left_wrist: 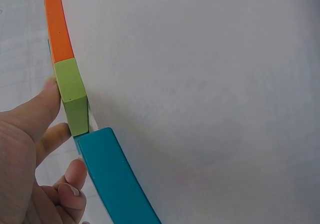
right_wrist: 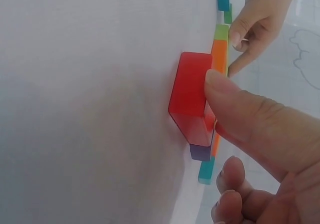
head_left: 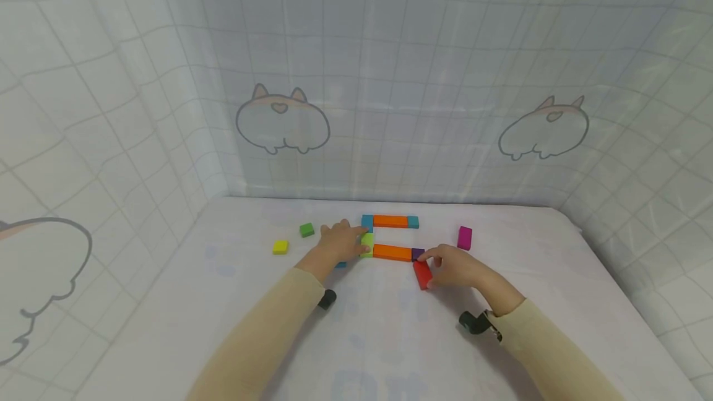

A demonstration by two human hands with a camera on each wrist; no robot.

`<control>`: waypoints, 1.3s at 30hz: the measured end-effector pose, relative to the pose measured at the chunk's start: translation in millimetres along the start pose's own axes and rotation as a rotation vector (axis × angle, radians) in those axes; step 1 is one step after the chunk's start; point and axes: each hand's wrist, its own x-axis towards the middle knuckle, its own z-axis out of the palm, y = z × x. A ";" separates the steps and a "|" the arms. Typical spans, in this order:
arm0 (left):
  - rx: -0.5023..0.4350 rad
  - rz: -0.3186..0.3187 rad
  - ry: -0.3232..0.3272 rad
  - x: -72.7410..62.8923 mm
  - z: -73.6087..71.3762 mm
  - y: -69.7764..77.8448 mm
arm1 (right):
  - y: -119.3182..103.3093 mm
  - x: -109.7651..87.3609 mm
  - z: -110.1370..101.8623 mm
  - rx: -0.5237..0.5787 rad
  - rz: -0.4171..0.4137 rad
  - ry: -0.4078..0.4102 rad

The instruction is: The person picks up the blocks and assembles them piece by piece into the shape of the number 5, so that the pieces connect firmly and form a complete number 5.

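My left hand [head_left: 337, 242] is at a light green block [head_left: 367, 244], with the thumb at its near end and a finger at its far end. This block meets the left end of an orange block [head_left: 392, 252]. A small purple block [head_left: 418, 255] sits at that orange block's right end. My right hand [head_left: 453, 266] grips a red block [head_left: 423, 275] between thumb and index finger, just on the near side of the purple one. In the right wrist view the red block [right_wrist: 191, 83] stands in front of the orange block, partly covering it.
Farther back, another orange block [head_left: 390, 221] lies between a blue block [head_left: 367, 223] and a teal block [head_left: 413, 222]. Left lie green [head_left: 307, 229] and yellow [head_left: 281, 247] blocks; right, a magenta block [head_left: 465, 237]. A blue block [head_left: 340, 264] lies partly under my left hand.
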 end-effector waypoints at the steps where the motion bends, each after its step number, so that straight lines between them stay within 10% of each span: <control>1: 0.001 -0.001 -0.001 0.1 -0.1 0.1 | -0.4 -0.2 -0.1 -0.001 -0.002 0.000; 39: -0.032 -0.018 -0.017 1.7 0.9 0.1 | 0.8 -1.5 -1.7 0.017 -0.043 0.000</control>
